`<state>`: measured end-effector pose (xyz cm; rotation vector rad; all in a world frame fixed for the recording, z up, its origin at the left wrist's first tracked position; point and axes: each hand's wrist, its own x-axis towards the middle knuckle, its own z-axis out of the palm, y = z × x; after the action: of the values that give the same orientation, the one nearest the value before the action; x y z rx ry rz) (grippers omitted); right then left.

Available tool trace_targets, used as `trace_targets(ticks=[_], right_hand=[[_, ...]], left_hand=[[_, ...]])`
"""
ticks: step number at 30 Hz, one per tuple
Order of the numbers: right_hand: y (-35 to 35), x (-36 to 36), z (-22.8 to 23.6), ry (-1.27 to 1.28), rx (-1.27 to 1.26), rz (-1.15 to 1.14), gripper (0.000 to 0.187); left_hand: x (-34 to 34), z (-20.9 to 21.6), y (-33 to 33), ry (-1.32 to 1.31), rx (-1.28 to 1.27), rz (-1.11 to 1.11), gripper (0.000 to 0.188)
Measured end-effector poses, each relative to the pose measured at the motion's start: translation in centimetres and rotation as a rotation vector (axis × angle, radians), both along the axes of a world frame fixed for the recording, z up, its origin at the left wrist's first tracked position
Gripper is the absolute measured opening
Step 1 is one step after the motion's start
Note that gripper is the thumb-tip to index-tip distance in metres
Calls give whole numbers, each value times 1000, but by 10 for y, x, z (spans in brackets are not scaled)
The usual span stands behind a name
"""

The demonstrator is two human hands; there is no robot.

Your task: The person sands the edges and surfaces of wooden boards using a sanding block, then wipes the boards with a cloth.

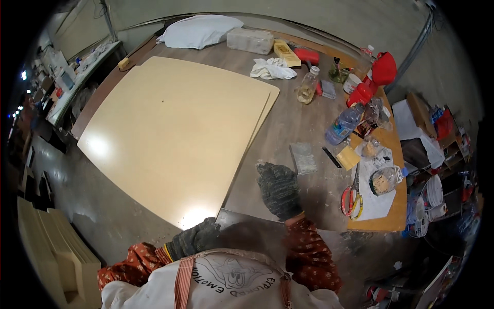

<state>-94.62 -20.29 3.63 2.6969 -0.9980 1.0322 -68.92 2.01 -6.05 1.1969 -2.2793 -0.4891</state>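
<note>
A large cream panel [175,123] lies on the left of the table, and the edge of another one shows beneath its right side. My left hand [198,239], in a dark knitted glove, is at the panel's near corner with its fingers bent together; whatever they hold, if anything, is hidden. My right hand [279,190], in a matching glove, is closed over the table right of the panel. Something small and pale shows at its fingertips, too small to name. Just beyond that hand lies a grey flat pad [303,158].
Scissors [352,201] with red and yellow handles lie on the right, near a plastic bottle [345,123], a yellow block [348,157] and a jar [383,181]. A white cloth [272,68] lies at the back. Stacked cream boards [51,247] stand at lower left.
</note>
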Motion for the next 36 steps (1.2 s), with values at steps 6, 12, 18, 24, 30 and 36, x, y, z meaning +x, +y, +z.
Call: trace_targets(ticks=[6,12,18,24,30,36], right_hand=[[-43,-8,3,216,-118,64,22],[-172,10,-5,197,-25,89,27],[-271,85,-7,359,205,30,53],[-308,172,-18,528,429,-192,68],[-306,186,-13,585,366,-205,72],[-268,149,-8,549,393,-262,68]], left_hand=[[-6,22,30,623,749,379,28],[-64,54,34,300,-305,851,68],[-114,45,-6,860,-139,1582,84],[-98,34,2,1210,-177,1473,52],[-83,40,4,1195,-13,1553,43],[-90,75,15,1234,228,1796,49]])
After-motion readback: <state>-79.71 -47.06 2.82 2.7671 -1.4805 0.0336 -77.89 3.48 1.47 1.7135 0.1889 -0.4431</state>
